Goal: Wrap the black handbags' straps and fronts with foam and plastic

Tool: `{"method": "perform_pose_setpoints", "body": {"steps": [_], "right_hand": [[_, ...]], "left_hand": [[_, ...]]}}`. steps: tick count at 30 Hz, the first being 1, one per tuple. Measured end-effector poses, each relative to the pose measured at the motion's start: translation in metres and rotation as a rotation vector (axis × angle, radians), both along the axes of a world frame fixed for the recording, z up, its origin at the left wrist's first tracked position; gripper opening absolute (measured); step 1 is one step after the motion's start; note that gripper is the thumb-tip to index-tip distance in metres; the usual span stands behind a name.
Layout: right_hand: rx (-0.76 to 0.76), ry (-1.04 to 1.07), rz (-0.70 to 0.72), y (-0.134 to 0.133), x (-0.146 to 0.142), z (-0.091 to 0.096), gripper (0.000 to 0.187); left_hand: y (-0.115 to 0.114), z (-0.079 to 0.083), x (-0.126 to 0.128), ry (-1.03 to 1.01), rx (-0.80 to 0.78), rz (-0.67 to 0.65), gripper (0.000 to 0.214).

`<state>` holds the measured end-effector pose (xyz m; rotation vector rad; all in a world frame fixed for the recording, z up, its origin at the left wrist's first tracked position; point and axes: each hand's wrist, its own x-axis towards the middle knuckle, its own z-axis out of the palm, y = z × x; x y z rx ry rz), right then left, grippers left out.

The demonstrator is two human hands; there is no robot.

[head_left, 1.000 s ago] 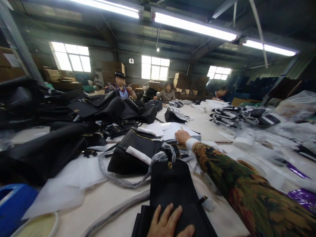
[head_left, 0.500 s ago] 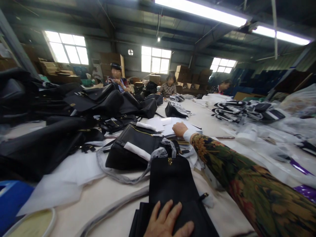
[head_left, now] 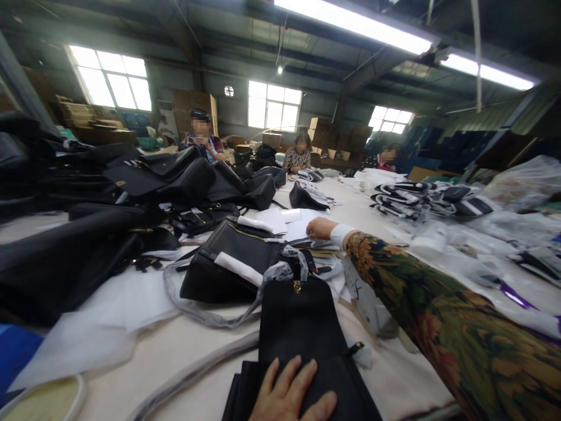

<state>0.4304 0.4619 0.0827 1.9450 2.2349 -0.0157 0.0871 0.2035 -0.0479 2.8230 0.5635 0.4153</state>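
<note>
Presently, L hand [head_left: 291,393] splayed flat on blk bag [head_left: 302,330], holding nil; R hand [head_left: 321,228] beyond bag, curled at wht sheets [head_left: 297,229], grip unclear; loose pinch might scatter sheets.

Smooth, matt, leather-like bag [head_left: 300,324] with shiny metal clasp [head_left: 297,287]

blk bag [head_left: 302,324], wht paper [head_left: 297,230], grn floral sleeve [head_left: 421,310]

Counts by kind

We count one left hand [head_left: 287,394], one right hand [head_left: 322,228]. Nearest these: one flap bag [head_left: 300,324], one zip bag [head_left: 248,247] with two white wraps [head_left: 239,268]; the bag heap [head_left: 186,182] overlaps too much to number. We log three windows [head_left: 280,104], two tube lights [head_left: 350,23], one bulb [head_left: 279,70], at least three co-workers [head_left: 298,156].
</note>
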Motion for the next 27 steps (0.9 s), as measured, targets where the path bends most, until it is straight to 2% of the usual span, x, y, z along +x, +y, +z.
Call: {"method": "perform_pose_setpoints", "body": {"steps": [9, 13, 20, 27], "right_hand": [[-0.012, -0.014, -0.041, -0.003, -0.009, 0.006, 0.017], [-0.03, -0.048, -0.051, -0.005, -0.01, 0.007, 0.025], [-0.039, -0.064, -0.066, -0.006, -0.011, 0.009, 0.031], [-0.036, -0.082, -0.072, -0.008, -0.015, 0.009, 0.03]], "left_hand": [[-0.001, -0.002, 0.001, -0.015, 0.022, 0.018, 0.052], [0.0, -0.001, 0.0, 0.002, 0.022, -0.005, 0.045], [0.0, -0.004, 0.002, 0.005, -0.119, 0.029, 0.051], [0.0, -0.004, 0.002, -0.028, 0.024, 0.001, 0.052]]}}
